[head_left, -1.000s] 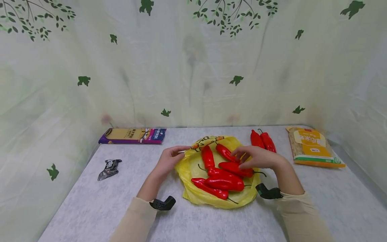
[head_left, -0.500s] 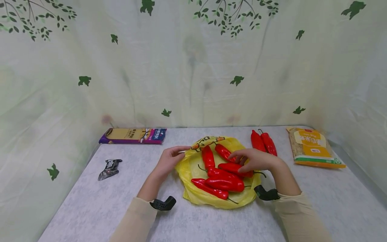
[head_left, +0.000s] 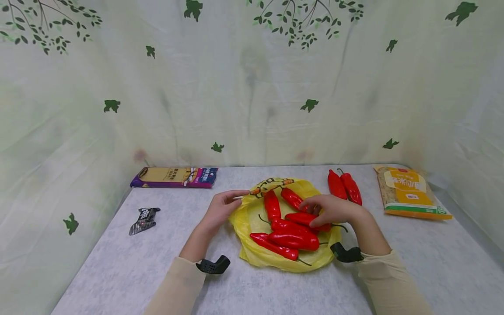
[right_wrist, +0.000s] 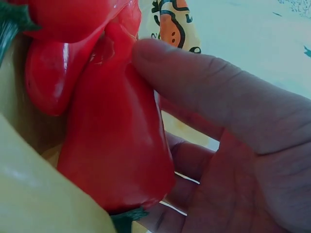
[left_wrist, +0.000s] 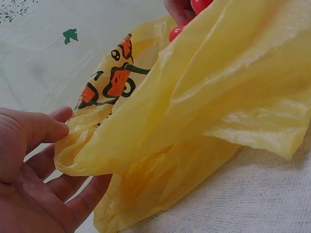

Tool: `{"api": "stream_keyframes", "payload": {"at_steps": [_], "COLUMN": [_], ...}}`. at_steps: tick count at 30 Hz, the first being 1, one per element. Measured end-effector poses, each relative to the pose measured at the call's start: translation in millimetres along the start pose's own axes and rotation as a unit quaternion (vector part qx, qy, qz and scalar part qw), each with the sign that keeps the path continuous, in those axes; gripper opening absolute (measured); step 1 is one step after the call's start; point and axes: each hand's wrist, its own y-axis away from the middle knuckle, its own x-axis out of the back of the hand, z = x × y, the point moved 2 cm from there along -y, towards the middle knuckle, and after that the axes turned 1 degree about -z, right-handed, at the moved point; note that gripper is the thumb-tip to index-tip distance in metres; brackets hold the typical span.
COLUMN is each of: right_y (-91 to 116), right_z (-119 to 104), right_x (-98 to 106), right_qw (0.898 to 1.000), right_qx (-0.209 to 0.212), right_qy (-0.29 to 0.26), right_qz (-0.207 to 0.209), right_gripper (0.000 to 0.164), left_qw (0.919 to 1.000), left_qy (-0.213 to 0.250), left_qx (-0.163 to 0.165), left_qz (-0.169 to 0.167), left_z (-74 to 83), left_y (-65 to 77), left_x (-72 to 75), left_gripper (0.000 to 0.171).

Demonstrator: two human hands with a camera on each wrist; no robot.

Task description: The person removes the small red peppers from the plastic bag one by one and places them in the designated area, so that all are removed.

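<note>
A yellow plastic bag [head_left: 252, 258] with a printed rim lies open on the table, several red peppers [head_left: 293, 239] inside. At its left rim my left hand [head_left: 221, 209] pinches the plastic between thumb and fingers; the left wrist view shows the thumb over the bag's edge [left_wrist: 87, 145]. On the bag's right side my right hand [head_left: 334, 208] grips a red pepper [head_left: 299, 218]. In the right wrist view my thumb lies on this pepper [right_wrist: 116, 131] and the other fingers pass behind it, partly hidden. Its green stem points toward the near side there.
Two more red peppers [head_left: 344, 187] lie behind my right hand, outside the bag. A packet of yellow grain [head_left: 411, 192] sits at the far right. At the back left is a purple and gold package [head_left: 173, 177], with a small black wrapper [head_left: 144, 221] in front of it.
My right hand has moved slightly left and down and closed round a pepper in the bag. The left hand stays at the bag's rim.
</note>
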Motion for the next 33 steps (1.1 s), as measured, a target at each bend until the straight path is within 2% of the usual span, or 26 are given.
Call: {"api": "stream_keyframes", "payload": {"at_steps": [11, 20, 33], "right_y": [1.2, 0.4, 4.2], "right_z": [-1.5, -2.5, -6.5], "right_x": [-0.2, -1.7, 1.2], "right_qw": [1.0, 1.0, 1.0], "right_qx": [-0.004, -0.006, -0.012], "right_qy": [-0.003, -0.003, -0.003], "right_qz": [0.0, -0.005, 0.009], "right_gripper": [0.037, 0.04, 0.04], "left_qw": [1.0, 1.0, 0.9999], "left_qy": [0.002, 0.003, 0.009], "left_qx": [0.004, 0.003, -0.004], "left_qz": [0.001, 0.002, 0.001], "left_z": [-1.4, -1.0, -1.6], "left_y": [-0.2, -0.3, -0.9], "left_x": [0.0, 0.1, 0.7], "left_gripper": [0.031, 0.031, 0.031]}}
